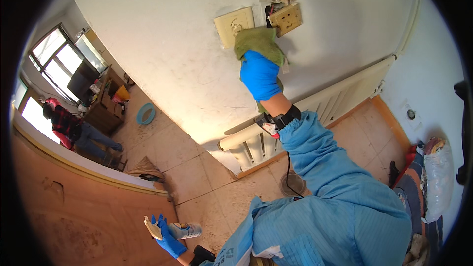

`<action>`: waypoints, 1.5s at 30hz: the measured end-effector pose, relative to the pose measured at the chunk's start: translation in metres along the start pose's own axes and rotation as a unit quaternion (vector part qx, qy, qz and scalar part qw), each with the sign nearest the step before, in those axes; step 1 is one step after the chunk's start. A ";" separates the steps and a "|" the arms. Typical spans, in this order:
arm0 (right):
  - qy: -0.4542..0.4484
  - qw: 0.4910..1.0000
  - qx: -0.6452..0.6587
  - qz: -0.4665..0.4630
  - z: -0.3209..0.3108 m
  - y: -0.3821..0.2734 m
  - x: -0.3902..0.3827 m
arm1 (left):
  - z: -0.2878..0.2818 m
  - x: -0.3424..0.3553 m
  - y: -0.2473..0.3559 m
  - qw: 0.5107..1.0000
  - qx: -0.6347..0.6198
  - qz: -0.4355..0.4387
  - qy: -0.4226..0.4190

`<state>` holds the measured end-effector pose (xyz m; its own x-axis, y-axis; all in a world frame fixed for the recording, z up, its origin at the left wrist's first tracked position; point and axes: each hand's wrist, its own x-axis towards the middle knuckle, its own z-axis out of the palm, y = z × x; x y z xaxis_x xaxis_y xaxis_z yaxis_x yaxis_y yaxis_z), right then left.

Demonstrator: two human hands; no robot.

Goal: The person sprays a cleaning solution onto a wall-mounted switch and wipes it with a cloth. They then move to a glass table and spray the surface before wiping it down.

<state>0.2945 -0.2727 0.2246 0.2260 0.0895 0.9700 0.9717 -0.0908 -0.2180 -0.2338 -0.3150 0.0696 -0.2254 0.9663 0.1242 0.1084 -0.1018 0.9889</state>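
Note:
My right hand (pixel 260 76), in a blue glove, presses a green cloth (pixel 257 43) against the white wall. The cloth covers the lower right corner of a cream wall plate (pixel 233 23) and reaches close to a yellowed socket (pixel 286 18), which hangs tilted with wires showing behind it. Low on the left, my left hand (pixel 170 244), gloved in blue too, is curled around a can (pixel 186 230) with a blue and white label. A flat beige piece (pixel 153 227) lies at its fingertips; whether the hand grips it I cannot tell.
A cream radiator (pixel 340 92) runs along the wall below my right arm. A round container (pixel 292 184) stands on the tiled floor. The brown door (pixel 84 202) is at left. Beyond it are a blue basin (pixel 146 114) and a person (pixel 74 127) by a window. Bags (pixel 438 182) lie at right.

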 end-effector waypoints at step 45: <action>-0.003 0.996 0.030 0.081 0.018 -0.054 0.044 | -0.024 0.032 -0.023 0.998 -0.041 0.012 -0.037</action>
<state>0.2528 -0.2457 0.2772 0.3796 0.0841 0.9213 0.9251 -0.0443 -0.3771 -0.2665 -0.2876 0.0530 -0.1515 0.9777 0.1454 0.0319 -0.1421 0.9893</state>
